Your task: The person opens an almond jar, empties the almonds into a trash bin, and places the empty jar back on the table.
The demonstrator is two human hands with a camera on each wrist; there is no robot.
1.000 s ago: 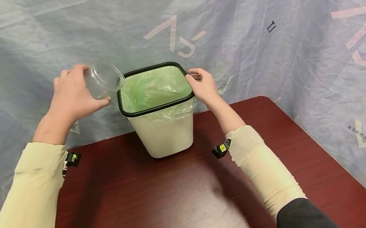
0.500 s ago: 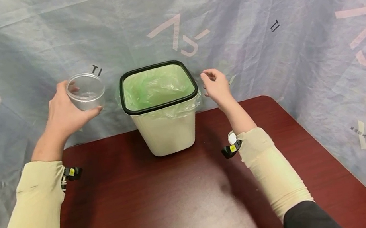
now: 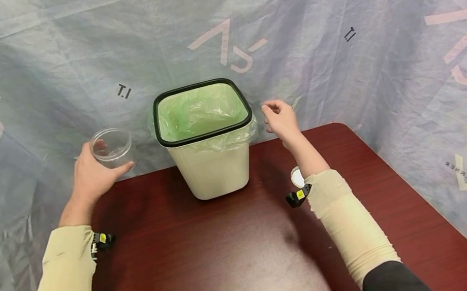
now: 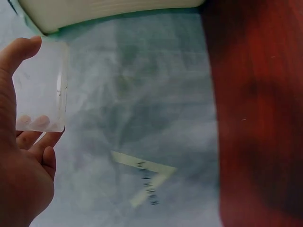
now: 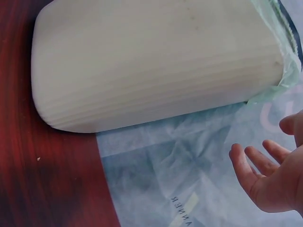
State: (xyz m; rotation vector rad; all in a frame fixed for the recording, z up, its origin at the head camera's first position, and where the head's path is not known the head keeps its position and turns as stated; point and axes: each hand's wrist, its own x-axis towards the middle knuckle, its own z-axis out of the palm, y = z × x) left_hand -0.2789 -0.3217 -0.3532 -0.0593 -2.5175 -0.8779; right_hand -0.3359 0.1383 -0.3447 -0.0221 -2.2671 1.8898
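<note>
My left hand (image 3: 92, 175) grips a clear round plastic jar (image 3: 116, 157) with the thumb on its near side and fingers round the far side. The jar is upright with its mouth open, above the table's back left edge. In the left wrist view, fingertips show through the wall of the jar (image 4: 40, 85). To the right of the bin, my right hand (image 3: 281, 119) is raised with loosely curled fingers and holds nothing. Between the hands stands a white trash bin (image 3: 214, 169) with a black rim and a green plastic liner (image 3: 200, 112).
A small white round piece (image 3: 297, 177), perhaps a lid, lies on the dark red table (image 3: 217, 271), partly hidden by the right forearm. A grey cloth backdrop (image 3: 177, 31) hangs close behind the bin. Small specks dot the tabletop.
The jar, first tipped toward the bin's rim, has been turned upright, drawn left and lowered. My right hand has moved off the bin's right rim, slightly rightward and down.
</note>
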